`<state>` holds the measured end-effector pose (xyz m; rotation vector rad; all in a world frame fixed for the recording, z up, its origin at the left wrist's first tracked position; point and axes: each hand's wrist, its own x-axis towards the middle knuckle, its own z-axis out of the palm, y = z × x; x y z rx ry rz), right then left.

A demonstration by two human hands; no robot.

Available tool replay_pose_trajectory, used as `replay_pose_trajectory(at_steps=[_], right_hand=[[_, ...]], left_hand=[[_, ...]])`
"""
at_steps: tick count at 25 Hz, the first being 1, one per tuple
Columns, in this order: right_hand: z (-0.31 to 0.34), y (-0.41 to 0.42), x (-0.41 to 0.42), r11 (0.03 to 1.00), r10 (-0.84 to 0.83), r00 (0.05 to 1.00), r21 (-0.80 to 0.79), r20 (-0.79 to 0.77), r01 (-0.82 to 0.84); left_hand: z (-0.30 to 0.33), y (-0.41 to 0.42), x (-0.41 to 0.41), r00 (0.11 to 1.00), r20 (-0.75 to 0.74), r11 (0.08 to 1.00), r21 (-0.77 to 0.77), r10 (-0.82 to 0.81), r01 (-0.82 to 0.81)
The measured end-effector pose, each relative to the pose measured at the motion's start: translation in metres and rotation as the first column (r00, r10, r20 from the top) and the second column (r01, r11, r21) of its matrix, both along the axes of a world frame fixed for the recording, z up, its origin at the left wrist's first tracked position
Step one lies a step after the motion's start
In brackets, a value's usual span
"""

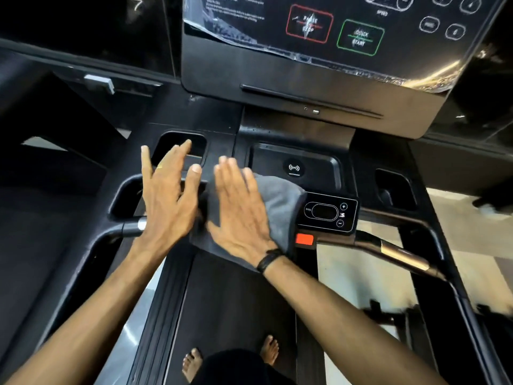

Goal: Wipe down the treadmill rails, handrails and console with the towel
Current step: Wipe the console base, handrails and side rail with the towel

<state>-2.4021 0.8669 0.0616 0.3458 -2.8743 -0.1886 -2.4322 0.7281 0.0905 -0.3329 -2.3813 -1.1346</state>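
the right hand [241, 215] is pressing the towel [280, 207] flat on the console [277, 126], fingers spread. the left hand [166, 201] is hovering, fingers released. the towel could brush the speed pad [327, 213].

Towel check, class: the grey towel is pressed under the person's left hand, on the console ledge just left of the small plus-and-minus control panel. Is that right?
Not quite. In the head view the grey towel lies under the right hand, not the left. The left hand is open beside it with fingers spread, not on the cloth. The rest holds: the towel sits just left of the small control panel.
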Motion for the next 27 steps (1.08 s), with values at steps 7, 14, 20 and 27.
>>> replay_pose_trajectory(at_steps=[7,14,20,27], right_hand=[[-0.006,0.069,0.036,0.990,0.021,0.998,-0.141,-0.056,-0.028],[-0.008,0.194,0.082,0.847,-0.444,0.895,-0.347,-0.049,0.402],[0.003,0.114,0.035,0.973,-0.175,0.982,-0.164,-0.070,0.161],[-0.006,0.003,0.005,0.981,0.178,0.983,-0.073,-0.040,-0.180]], left_hand=[[-0.005,0.040,0.003,0.991,-0.003,0.990,-0.053,-0.131,0.131],[-0.008,0.052,-0.009,0.994,0.029,0.995,-0.023,-0.101,0.102],[-0.012,0.025,-0.006,0.999,0.036,0.998,-0.060,-0.015,0.017],[-0.015,0.008,0.007,0.995,0.055,0.994,0.054,0.088,-0.091]])
